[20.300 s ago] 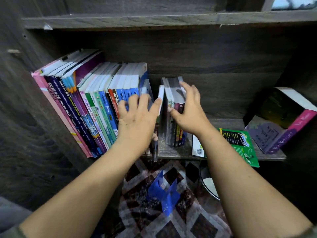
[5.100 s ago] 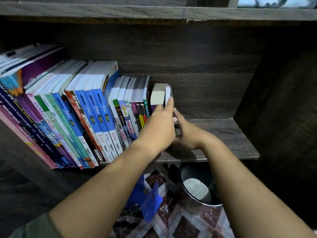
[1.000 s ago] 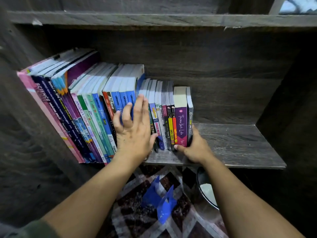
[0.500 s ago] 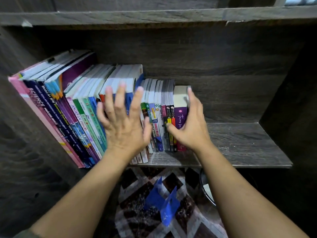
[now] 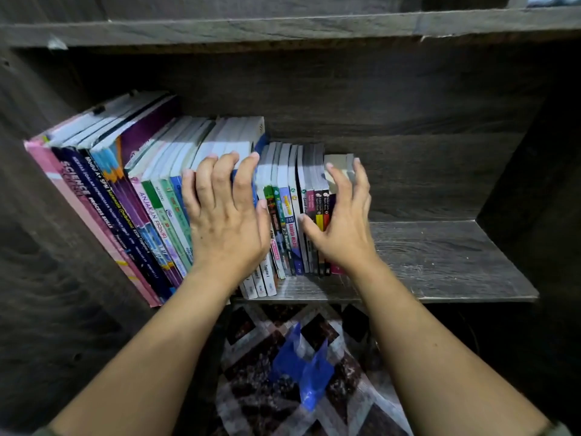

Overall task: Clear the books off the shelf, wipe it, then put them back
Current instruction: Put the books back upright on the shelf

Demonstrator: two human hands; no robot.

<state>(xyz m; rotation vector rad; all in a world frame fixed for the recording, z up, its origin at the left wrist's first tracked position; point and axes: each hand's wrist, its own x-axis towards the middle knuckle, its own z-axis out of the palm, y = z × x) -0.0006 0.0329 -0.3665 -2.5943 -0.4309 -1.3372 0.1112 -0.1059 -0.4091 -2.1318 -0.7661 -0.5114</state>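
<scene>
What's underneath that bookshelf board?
Under the shelf board a patterned rug shows, with a blue folded object on it. The forearms and dark shadow cover the rest.

The pink book's spine (image 5: 82, 196) read "SCIENCE PROCESS SKILLS". A dark blue spine (image 5: 108, 196) beside it read "Modul A+ SPM". A pale spine (image 5: 153, 215) read "ANJAKAN PRIMA", and a blue spine (image 5: 293, 239) among the small books read "BAHASA MELAYU".

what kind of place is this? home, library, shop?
Likely a home, perhaps a study corner. A dark wooden bookshelf holds school workbooks with science and Malay-language titles, leaning in one row, and a patterned rug lies on the floor below. No labels or price tags show.
</scene>
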